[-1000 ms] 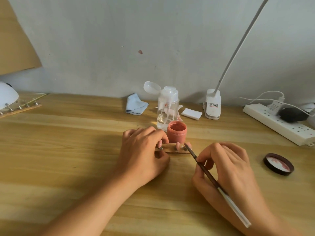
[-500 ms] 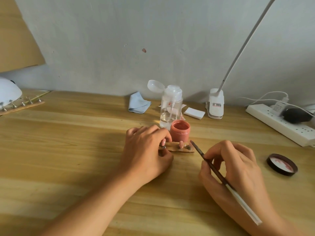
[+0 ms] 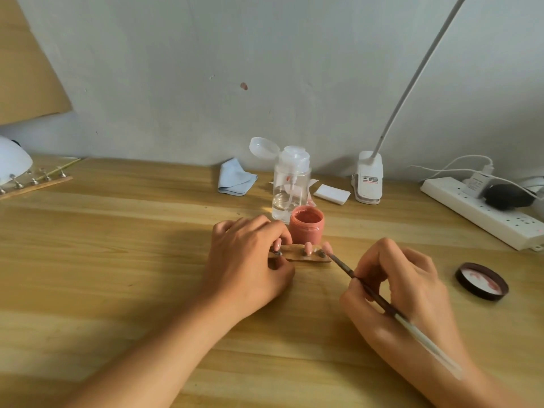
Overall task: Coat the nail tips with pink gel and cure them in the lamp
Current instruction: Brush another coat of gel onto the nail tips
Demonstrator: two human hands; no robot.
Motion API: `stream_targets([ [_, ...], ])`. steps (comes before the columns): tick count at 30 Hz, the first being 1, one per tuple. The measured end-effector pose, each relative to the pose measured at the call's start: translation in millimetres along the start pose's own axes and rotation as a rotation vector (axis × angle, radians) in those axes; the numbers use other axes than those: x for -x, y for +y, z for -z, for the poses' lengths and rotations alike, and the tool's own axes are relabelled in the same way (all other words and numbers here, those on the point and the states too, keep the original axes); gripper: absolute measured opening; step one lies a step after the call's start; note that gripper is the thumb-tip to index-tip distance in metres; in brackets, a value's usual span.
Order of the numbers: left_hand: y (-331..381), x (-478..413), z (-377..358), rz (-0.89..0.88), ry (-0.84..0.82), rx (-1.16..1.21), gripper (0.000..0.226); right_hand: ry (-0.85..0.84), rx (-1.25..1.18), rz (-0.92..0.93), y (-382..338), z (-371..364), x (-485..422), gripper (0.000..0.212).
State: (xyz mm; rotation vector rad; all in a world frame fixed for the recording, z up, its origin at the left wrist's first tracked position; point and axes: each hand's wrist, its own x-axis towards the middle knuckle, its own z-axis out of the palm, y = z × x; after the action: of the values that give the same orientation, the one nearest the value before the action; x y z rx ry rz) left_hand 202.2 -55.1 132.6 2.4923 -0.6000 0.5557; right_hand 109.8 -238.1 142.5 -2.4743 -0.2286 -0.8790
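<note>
Touching rightmost nail tip [image 3: 326, 247] again w/ brush [image 3: 379, 301].

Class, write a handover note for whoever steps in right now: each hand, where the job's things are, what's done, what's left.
Left hand holds the wooden strip by its left end.
Right hand pinches the brush, its bristles at the rightmost nail tip.
Open pink gel jar stands just behind the strip; its lid lies to the right.
Done: two visible tips look pink.
Left: finish coating, then cure; the white lamp sits at the far left edge.
</note>
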Motion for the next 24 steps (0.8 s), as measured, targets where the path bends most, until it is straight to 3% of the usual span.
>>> stream_targets([
  [21,-2.1,-0.3,-1.9,0.001,0.000,-0.003,0.018,-0.005,-0.178,-0.159,1.2,0.9,-4.9,0.014],
  [24,-2.6,-0.8,-2.3,0.001,-0.007,-0.012,0.019,0.053,-0.246,-0.191,0.6,3.9,-3.7,0.013],
])
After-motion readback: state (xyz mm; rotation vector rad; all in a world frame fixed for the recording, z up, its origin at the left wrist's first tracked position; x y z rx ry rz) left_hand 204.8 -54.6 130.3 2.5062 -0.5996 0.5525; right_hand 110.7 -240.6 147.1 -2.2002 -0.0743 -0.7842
